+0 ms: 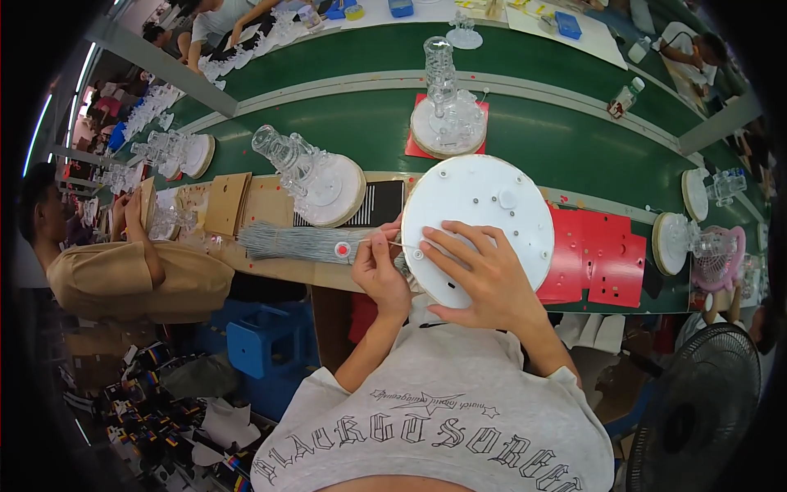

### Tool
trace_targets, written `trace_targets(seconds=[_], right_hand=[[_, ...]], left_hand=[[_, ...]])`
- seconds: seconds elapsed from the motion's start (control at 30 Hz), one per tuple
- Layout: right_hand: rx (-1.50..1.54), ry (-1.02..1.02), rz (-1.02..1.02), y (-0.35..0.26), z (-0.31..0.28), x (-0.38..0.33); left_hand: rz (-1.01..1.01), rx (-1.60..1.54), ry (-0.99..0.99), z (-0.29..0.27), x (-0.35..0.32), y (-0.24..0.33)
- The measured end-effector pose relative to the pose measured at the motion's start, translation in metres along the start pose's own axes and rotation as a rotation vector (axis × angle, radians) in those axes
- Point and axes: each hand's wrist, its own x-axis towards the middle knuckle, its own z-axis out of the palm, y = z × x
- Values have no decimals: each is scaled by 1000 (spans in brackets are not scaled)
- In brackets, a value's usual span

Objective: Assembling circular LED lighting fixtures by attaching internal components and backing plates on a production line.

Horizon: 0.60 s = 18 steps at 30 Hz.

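A round white disc [479, 184] with small holes and metal dots stands in front of me at the table's near edge. My left hand [381, 275] is closed at the disc's left rim. Its fingertips pinch a thin wire [398, 243] that reaches the disc's face. Across the lower part of the disc lies my right hand [484, 275], fingers spread and resting on the surface. Its fingertips are close to a small ringed hole near the wire. Left of my left hand, a bundle of thin grey wires [287, 242] lies on cardboard.
Clear plastic assemblies on round bases stand beyond the disc [441, 90] and to its left [316, 180]. Red sheets [594, 254] lie at right. A green conveyor [344, 123] runs across. A co-worker [123, 266] sits at left; a black fan [697, 410] stands lower right.
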Motion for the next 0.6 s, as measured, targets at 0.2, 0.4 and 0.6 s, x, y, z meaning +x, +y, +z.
trace_targets(seconds=[0.2,0.4,0.6], right_hand=[[15,-157,-53,13,-16,2],[79,-249,-99,17,-18,7],[-15,-205,-49,11,-7,1]], left_hand=[[-128,-66,51,-47,-24,9],[420,768,-290,-43,-8,58],[-244,662,-509,-29,-4,66]])
